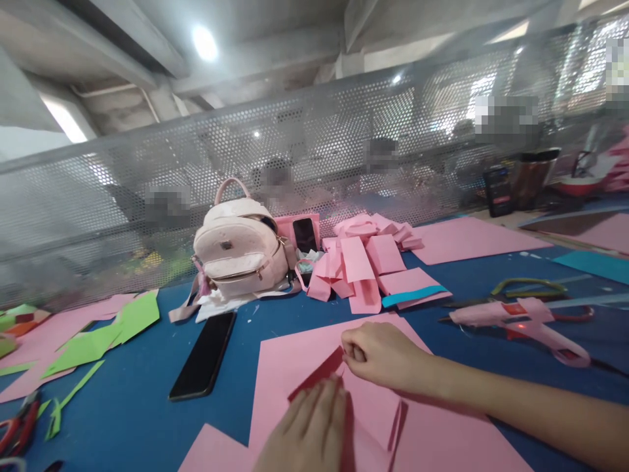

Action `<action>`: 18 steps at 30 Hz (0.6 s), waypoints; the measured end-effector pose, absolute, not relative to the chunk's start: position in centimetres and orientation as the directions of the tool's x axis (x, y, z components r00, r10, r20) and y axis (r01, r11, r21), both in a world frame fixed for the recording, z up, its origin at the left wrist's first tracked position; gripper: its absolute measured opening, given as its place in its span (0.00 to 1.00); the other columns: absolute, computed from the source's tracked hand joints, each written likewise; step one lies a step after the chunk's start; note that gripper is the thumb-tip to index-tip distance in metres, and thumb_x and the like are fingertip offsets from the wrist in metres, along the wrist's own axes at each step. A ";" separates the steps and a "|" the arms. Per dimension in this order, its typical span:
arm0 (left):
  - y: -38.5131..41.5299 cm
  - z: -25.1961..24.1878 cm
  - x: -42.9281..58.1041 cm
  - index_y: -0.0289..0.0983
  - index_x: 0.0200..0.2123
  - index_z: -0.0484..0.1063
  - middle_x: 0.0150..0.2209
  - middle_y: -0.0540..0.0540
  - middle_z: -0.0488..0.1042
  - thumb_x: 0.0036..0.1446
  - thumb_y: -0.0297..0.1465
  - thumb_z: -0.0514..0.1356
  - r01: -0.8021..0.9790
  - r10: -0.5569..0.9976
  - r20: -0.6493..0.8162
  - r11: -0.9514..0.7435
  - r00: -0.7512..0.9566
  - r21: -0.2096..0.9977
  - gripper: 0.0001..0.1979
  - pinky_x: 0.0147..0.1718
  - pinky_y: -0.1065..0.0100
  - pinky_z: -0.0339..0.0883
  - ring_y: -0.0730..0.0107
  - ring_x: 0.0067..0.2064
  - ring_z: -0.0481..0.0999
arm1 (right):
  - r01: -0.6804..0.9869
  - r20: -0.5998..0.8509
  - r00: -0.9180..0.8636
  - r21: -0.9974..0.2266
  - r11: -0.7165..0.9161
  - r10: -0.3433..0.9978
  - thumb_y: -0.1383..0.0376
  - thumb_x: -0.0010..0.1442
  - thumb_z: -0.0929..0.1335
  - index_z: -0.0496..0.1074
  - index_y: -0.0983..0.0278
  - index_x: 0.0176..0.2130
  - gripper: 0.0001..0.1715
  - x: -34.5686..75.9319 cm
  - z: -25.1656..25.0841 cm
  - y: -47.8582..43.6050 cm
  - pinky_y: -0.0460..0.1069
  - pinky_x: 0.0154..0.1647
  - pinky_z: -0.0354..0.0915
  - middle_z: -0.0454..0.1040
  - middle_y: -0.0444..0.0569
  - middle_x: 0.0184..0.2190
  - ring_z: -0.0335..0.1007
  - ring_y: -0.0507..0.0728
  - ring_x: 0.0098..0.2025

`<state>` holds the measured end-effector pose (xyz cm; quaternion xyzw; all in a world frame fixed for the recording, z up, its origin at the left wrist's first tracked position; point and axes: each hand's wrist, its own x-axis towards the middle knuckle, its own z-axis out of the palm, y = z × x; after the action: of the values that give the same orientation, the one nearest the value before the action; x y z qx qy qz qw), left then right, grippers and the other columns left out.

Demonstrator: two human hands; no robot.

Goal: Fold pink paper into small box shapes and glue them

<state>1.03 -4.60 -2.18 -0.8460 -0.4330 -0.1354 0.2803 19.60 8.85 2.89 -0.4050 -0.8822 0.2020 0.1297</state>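
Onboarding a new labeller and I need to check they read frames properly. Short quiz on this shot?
1. True or false: the black phone lies flat on the blue table, apart from the pink backpack.
2. The right hand pinches: A the black phone, B a fold in the pink sheet, C the pink backpack.
3. Which of the hands rests flat, palm down, on the pink sheet?
Key: 1 true; 2 B; 3 the left hand.
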 end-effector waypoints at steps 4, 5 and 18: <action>-3.2 -3.0 -1.7 0.27 0.64 0.64 0.56 0.36 0.77 0.68 0.28 0.51 0.762 0.702 0.324 -0.497 0.634 -0.415 0.23 0.49 0.60 0.75 0.55 0.54 0.80 | 0.675 0.038 -0.649 -0.432 0.598 0.760 0.70 0.51 0.66 0.63 0.63 0.20 0.11 19.4 2.9 7.9 0.46 0.24 0.45 0.70 0.40 0.18 0.58 0.50 0.22; -3.0 -3.2 -2.1 0.28 0.64 0.63 0.57 0.36 0.77 0.69 0.29 0.51 0.754 0.703 0.300 -0.521 0.645 -0.401 0.23 0.49 0.61 0.75 0.55 0.54 0.79 | 0.681 0.038 -0.648 -0.419 0.601 0.761 0.70 0.51 0.66 0.62 0.63 0.20 0.11 19.4 2.9 7.8 0.46 0.24 0.44 0.69 0.40 0.17 0.56 0.50 0.21; -2.5 -2.9 0.4 0.31 0.58 0.70 0.54 0.36 0.78 0.53 0.28 0.57 0.846 0.755 0.383 -0.495 0.531 -0.198 0.28 0.45 0.60 0.76 0.51 0.51 0.79 | 0.517 -0.008 -0.840 -0.317 0.795 0.542 0.72 0.56 0.66 0.70 0.62 0.22 0.12 21.9 5.5 5.9 0.49 0.25 0.44 0.77 0.43 0.21 0.66 0.52 0.22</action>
<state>0.42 -2.47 -2.87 -0.8556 -0.4680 -0.1238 0.1833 21.86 5.90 5.46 -0.2798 -0.9465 0.1552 0.0414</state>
